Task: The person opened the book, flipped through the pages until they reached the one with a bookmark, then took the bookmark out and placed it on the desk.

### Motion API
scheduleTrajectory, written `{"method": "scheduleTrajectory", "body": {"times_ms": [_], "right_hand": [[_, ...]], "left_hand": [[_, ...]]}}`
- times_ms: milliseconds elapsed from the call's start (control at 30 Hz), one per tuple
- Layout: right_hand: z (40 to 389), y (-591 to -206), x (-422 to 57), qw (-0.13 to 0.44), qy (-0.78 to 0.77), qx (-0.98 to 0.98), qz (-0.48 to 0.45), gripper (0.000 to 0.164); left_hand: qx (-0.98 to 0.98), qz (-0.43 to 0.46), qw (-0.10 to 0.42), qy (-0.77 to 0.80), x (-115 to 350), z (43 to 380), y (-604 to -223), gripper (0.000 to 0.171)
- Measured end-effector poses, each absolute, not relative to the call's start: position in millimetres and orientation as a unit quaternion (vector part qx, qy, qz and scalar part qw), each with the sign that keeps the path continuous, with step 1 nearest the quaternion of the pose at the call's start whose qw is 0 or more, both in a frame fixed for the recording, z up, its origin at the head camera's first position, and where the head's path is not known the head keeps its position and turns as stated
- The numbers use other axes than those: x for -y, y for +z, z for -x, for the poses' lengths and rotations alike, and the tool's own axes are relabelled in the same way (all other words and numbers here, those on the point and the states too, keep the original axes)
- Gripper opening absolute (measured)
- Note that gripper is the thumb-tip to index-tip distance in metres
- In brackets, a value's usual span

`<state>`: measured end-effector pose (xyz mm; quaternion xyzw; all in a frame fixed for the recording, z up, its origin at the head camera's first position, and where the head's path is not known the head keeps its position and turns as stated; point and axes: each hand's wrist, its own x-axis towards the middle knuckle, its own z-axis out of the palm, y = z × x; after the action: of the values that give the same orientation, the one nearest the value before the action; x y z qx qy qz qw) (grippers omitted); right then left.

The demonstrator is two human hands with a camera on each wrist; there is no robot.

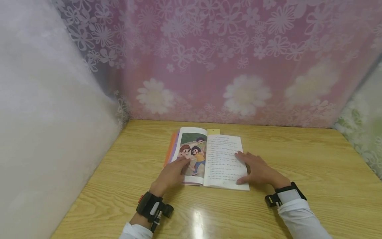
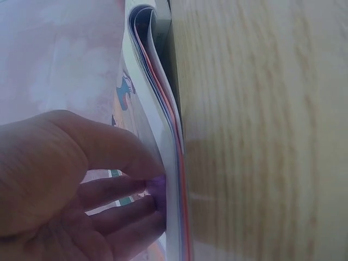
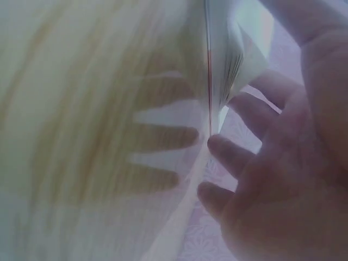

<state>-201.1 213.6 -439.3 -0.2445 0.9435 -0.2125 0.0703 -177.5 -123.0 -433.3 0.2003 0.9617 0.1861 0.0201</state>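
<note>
An open book (image 1: 222, 162) lies on the wooden table, with a coloured picture of cartoon children on its left page and lines of print on its right page. My left hand (image 1: 169, 175) rests on the lower left part of the picture page. In the left wrist view, its thumb and fingers (image 2: 130, 231) touch the page beside the thick page edge (image 2: 174, 157). My right hand (image 1: 260, 170) lies spread at the right page's outer edge. The right wrist view shows its fingers (image 3: 234, 155) extended by the book's edge (image 3: 217, 65); whether all touch is hard to tell.
Orange and purple layers (image 1: 170, 148) stick out past the book's left side, and a yellow piece (image 1: 213, 131) shows behind its top. The wooden table (image 1: 304, 159) meets a pink floral curtain (image 1: 194, 83) at the back. A pale cloth (image 1: 53, 116) hangs on the left.
</note>
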Motion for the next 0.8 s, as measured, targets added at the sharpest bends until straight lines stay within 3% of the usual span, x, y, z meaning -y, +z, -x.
{"method": "scheduleTrajectory", "body": {"times_ms": [200,433,633,800], "right_hand": [[205,-437,-207,0.051,-0.225,-0.947,0.221,0.095],[208,-438,-203,0.042,-0.230,-0.945,0.227,0.098],[203,-439,-208,0.076,-0.172,-0.945,0.269,0.114],[200,-439,-212,0.082,-0.154,-0.948,0.266,0.112]], "left_hand": [[-0.957,-0.230,-0.007,0.176,118,177,-433,0.047],[-0.949,-0.253,-0.056,0.181,99,168,-424,0.045],[-0.956,-0.239,-0.026,0.170,87,163,-419,0.051],[-0.959,-0.223,-0.008,0.177,89,162,-422,0.050]]}}
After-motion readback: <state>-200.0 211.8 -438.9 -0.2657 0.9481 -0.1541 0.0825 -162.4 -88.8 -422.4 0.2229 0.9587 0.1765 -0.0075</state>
